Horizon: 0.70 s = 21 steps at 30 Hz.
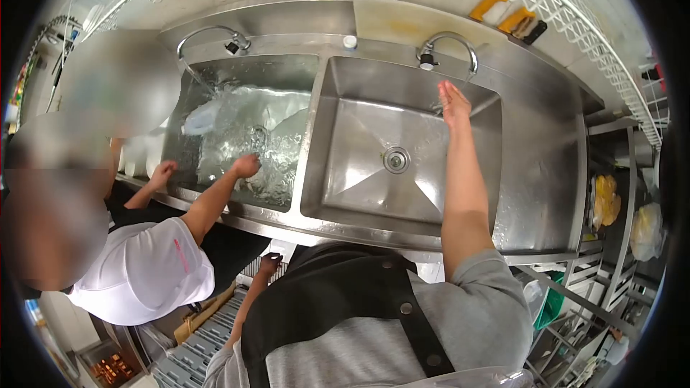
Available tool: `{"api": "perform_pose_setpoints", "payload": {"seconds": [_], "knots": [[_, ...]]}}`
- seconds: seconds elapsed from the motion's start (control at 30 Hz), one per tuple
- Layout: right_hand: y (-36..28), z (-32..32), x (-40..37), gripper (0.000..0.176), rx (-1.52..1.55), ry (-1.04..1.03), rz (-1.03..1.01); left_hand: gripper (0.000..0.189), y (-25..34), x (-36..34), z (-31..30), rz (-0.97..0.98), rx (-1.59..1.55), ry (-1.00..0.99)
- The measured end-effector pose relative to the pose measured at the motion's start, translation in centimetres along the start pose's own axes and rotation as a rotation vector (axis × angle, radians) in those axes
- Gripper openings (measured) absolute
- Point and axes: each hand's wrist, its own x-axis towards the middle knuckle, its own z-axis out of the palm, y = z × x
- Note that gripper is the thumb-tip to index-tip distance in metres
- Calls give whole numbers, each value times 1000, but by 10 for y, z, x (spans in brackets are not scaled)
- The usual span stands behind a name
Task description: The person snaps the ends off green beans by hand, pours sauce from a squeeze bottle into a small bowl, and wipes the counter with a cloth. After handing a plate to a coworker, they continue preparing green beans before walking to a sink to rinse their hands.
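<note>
My right hand [455,103] reaches over the back right of the right sink [374,129], its fingers stretched out and holding nothing. It is close beside the spout of the right tap [471,54]. Below the front edge of the counter, in shadow, is my left hand [270,264]. A small white piece [283,250] shows right by it; the fingers are too dark to make out. Droplets wet the steel of the right sink, and its drain [396,160] is bare.
To my left a person in a white shirt [144,269] has a hand [246,165] over the left sink [305,86], where water runs from the left tap [192,72]. Yellow-handled tools [489,6] lie behind the board [402,21]. A metal rack [618,244] stands at right.
</note>
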Motion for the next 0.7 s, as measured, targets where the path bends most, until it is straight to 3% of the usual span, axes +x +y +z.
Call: {"api": "perform_pose_setpoints", "payload": {"seconds": [0.07,0.27,0.37,0.47,0.57,0.7], "knots": [[-5,3,3,27,-99,126,-14,38,-1,2,3,97,-69,-21],[-1,-12,14,29,119,-31,112,36,14,-13,-3,115,64,-19],[23,-36,36,36,-42,176,175,35,23,-24,-4,165,137,-33],[36,-61,48,39,113,414,333,33,33,-31,-4,246,208,-50],[41,-68,44,41,66,460,309,32,38,-36,-4,368,269,-70],[31,-62,52,40,146,373,320,34,32,-31,-7,589,364,-86]]}}
